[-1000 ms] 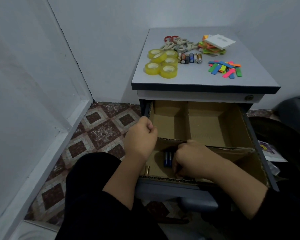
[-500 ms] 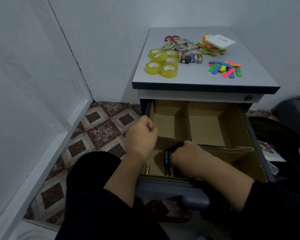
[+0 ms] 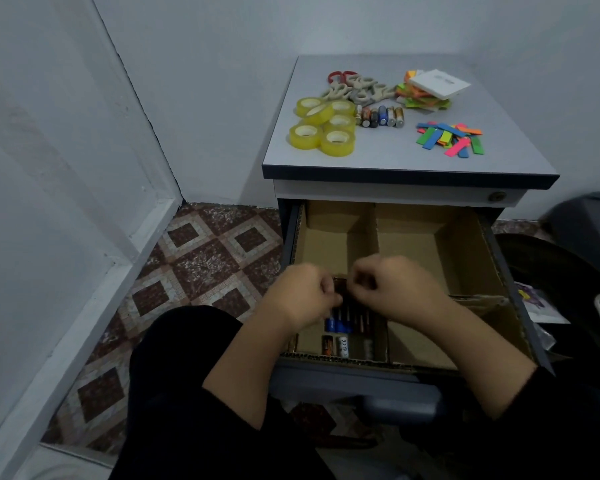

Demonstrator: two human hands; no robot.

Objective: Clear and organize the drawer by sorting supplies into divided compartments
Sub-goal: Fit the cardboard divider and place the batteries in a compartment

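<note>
Open drawer (image 3: 499,271), lined with cardboard dividers (image 3: 374,233). Near-left compartment: batteries (image 3: 340,323) are laid in a row, further ones nearer the front. Left hand (image 3: 302,299) and right hand (image 3: 392,289) are held above this compartment, fingers curled; a dark item (image 3: 341,287) is seen between them, but which hand grips it cannot be told. Cabinet top (image 3: 395,157): tape rolls (image 3: 323,128), scissors (image 3: 357,88), loose batteries (image 3: 381,116), coloured strips (image 3: 451,138), note pads (image 3: 426,93).

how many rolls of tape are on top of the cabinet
5 tape rolls, clustered on the cabinet top's left side: two in front, two behind them, and one leaning on top at the back left. None seem hidden.
</note>
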